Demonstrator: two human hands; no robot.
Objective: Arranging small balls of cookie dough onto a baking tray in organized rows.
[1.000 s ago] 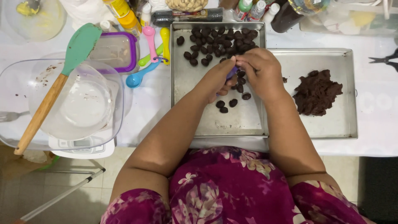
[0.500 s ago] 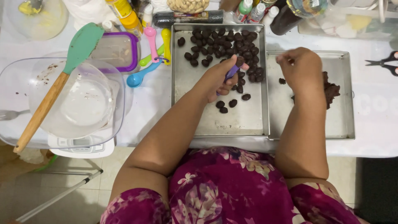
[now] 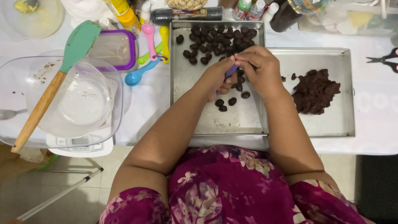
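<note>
Head view, items as I see them. Left hand [image 3: 215, 79]: fingers curled closed around a small purple scoop [image 3: 230, 71], over the left baking tray [image 3: 195, 120]. Right hand [image 3: 261, 68]: fingertips pinched together at the scoop's tip, touching the left hand; whether it has dough between them I cannot tell. Dark dough balls [image 3: 215, 39]: crowded at the tray's far end, a few loose ones just below the hands. Right tray [image 3: 331, 124]: touching the left tray, carries a lump of dark dough [image 3: 315, 91]. Glass bowl [image 3: 62, 103]: on a white scale, with a green spatula [image 3: 54, 83] resting across it. Coloured measuring spoons [image 3: 151, 49]: between bowl and trays. Scissors [image 3: 381, 59]: far right.
</note>
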